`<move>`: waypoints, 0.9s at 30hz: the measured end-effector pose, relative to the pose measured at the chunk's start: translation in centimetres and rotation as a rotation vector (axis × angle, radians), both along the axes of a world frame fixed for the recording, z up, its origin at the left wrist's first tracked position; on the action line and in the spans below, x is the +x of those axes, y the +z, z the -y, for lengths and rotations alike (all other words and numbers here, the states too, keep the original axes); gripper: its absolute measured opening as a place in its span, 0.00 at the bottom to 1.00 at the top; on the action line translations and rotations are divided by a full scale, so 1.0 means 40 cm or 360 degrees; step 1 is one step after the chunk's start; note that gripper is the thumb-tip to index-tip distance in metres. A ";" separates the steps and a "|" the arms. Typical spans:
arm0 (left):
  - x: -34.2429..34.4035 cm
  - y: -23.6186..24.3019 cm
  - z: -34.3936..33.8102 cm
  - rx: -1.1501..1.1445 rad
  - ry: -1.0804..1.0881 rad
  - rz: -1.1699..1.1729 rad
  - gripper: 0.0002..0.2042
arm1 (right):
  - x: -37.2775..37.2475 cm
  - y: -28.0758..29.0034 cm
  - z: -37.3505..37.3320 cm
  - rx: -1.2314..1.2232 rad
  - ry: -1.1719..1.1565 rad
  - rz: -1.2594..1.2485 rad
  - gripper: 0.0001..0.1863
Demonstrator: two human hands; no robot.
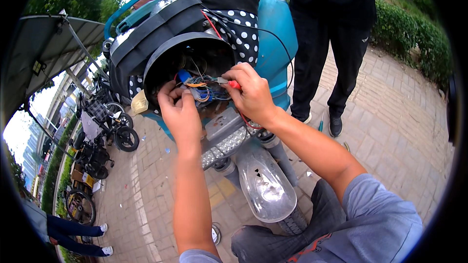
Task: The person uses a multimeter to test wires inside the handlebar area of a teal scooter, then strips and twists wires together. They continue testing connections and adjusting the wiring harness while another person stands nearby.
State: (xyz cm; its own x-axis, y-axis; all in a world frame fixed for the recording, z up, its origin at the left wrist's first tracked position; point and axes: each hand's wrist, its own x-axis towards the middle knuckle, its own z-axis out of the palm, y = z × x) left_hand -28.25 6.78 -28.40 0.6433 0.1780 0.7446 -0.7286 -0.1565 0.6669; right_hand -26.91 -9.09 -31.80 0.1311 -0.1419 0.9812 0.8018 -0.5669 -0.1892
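Observation:
The round black headlight housing (pixel 151 70) of a blue vehicle gapes open in front of me, with a tangle of thin wires (pixel 199 84) and blue connectors spilling from it. At its lower left rim, my left hand (pixel 181 112) is closed on the edge of this wire bundle; what sits between its fingertips is partly hidden. My right hand (pixel 252 92) comes in from the right, its fingers bent around a red-handled test probe (pixel 234 84). Just left of the probe is a small pale connector (pixel 222 80), touching the right fingertips. A red lead hangs below that hand.
An LED light bar (pixel 229 145) and a clear front mudguard (pixel 268 185) lie below the housing. At the right stands a person in black trousers (pixel 336 44), beside a screwdriver (pixel 321 122) on the paving. Parked bikes (pixel 126 139) and another person's legs (pixel 78 236) are at left.

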 end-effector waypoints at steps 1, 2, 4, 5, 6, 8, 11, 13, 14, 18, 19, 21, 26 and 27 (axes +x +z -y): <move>-0.011 0.002 0.012 0.0038 0.0195 0.0123 0.15 | 0.006 -0.004 0.003 -0.0002 0.0004 0.0015 0.11; -0.020 0.012 0.020 0.0163 0.0189 0.0164 0.13 | 0.012 -0.007 0.007 -0.0004 0.0007 0.0030 0.12; -0.031 0.038 0.031 0.0413 0.0184 0.0236 0.09 | 0.018 -0.009 0.008 -0.0022 0.0000 0.0066 0.13; -0.019 0.050 0.033 0.0512 0.0081 0.0217 0.06 | 0.021 -0.008 0.006 -0.0039 -0.0010 0.0087 0.13; 0.016 0.051 0.024 0.0723 0.0109 0.0351 0.06 | 0.024 -0.008 0.003 -0.0056 -0.0021 0.0108 0.14; 0.014 0.076 0.033 0.1063 0.0256 0.0527 0.07 | 0.028 0.002 0.007 -0.0063 -0.0046 0.0165 0.14; 0.024 0.082 0.021 0.1242 0.0488 0.0618 0.07 | 0.038 0.017 0.016 -0.0097 -0.0042 0.0233 0.14; 0.031 0.077 0.009 0.1316 0.0632 0.0575 0.07 | 0.041 0.019 0.016 -0.0098 -0.0038 0.0242 0.14; 0.031 0.073 0.005 0.1352 0.0703 0.0551 0.08 | 0.041 0.018 0.015 -0.0084 -0.0041 0.0232 0.14; 0.013 0.063 0.005 0.1279 0.0761 0.0425 0.07 | 0.043 0.007 0.022 -0.0089 -0.0090 0.0196 0.13; 0.010 0.062 -0.002 0.1291 0.0779 0.0402 0.07 | 0.040 0.002 0.020 -0.0099 -0.0091 0.0171 0.13; 0.009 0.065 -0.009 0.1322 0.0782 0.0372 0.07 | 0.033 -0.008 0.020 -0.0122 -0.0097 0.0121 0.14; 0.011 0.102 -0.021 0.1585 0.0813 0.0273 0.06 | 0.004 -0.004 0.009 -0.0159 -0.0184 0.0061 0.17; 0.010 0.110 -0.019 0.1584 0.0793 0.0226 0.06 | 0.003 -0.004 0.010 -0.0157 -0.0203 0.0060 0.17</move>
State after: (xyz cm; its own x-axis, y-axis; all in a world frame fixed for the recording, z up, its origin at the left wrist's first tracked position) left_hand -27.85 7.54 -24.01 0.5641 -0.3234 0.7597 -0.4956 -0.8685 -0.0017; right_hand -26.79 -9.49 -31.95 0.0814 -0.0576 0.9950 0.7278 -0.6787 -0.0988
